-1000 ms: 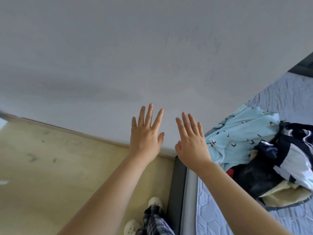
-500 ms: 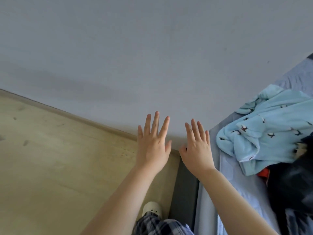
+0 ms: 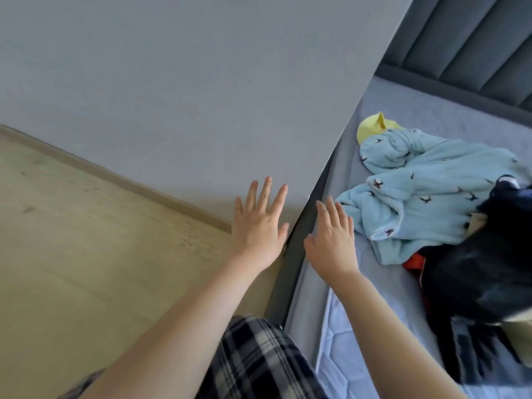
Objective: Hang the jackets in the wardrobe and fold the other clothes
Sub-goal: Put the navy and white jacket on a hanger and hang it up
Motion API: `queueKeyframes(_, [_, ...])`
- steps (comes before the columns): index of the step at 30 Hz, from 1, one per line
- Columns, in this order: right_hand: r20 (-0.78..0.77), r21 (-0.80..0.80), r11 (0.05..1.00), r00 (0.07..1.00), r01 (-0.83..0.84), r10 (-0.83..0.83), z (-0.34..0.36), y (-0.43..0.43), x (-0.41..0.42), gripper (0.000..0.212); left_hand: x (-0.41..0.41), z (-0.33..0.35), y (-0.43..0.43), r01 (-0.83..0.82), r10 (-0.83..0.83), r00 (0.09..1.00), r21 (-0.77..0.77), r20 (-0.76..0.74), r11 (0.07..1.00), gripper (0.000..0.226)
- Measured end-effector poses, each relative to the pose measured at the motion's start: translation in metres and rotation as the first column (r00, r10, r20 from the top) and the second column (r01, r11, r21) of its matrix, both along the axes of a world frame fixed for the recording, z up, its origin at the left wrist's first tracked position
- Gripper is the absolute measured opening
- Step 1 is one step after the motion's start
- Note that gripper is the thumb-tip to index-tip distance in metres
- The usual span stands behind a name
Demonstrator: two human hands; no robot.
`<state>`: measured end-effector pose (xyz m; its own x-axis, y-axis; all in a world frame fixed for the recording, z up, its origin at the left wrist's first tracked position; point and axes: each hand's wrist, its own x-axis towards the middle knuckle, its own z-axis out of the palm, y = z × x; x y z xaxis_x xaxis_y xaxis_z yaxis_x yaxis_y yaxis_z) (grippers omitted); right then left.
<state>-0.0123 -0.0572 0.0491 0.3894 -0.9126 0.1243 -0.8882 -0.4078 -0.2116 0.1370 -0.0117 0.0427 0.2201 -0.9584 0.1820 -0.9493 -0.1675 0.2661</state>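
The pale blue garment [image 3: 426, 194] lies on the bed just beyond the right hand's [image 3: 331, 240] straight, empty fingers [image 3: 334, 208].

black garment [image 3: 472, 272] blurred, cut off at right edge; red cloth [image 3: 413, 262] mostly hidden.

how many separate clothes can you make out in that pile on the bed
4: a yellow garment at the far end, a light blue fleece in the middle, a red piece beneath, a black garment nearest. More may be hidden.
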Motion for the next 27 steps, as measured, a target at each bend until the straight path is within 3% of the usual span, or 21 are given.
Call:
queueKeyframes(5, [0.041,-0.043,0.999,0.999,-0.003,0.004,0.017,0.028,-0.083,0.069,-0.088,0.025,0.025,0.011,-0.010,1.000,-0.038,0.018,0.999,0.069])
queueKeyframes(10, [0.061,-0.054,0.996,0.995,0.077,-0.074,0.012,0.042,-0.166,0.070,-0.174,0.009,0.024,-0.015,0.010,0.992,-0.043,-0.126,0.999,0.071])
queueKeyframes(16, [-0.095,0.030,0.962,0.959,0.270,-0.266,-0.017,0.043,-0.255,0.073,-0.254,-0.041,0.035,0.173,-0.158,0.976,0.092,-0.152,0.981,0.073])
queueKeyframes(20, [-0.142,0.002,0.916,0.907,0.401,-0.397,-0.029,0.025,-0.288,0.079,-0.248,-0.081,0.044,0.236,-0.201,0.970,0.317,-0.140,0.919,0.073])
queueKeyframes(24, [-0.100,0.136,0.862,0.872,0.488,-0.478,-0.039,0.005,-0.304,0.079,-0.233,-0.094,0.034,0.309,-0.097,0.882,0.411,-0.460,0.858,0.077])
queueKeyframes(27, [0.039,0.070,0.866,0.866,0.495,-0.498,-0.039,-0.009,-0.310,0.041,-0.229,-0.097,0.024,0.283,0.040,0.773,0.400,-0.633,0.872,0.075])
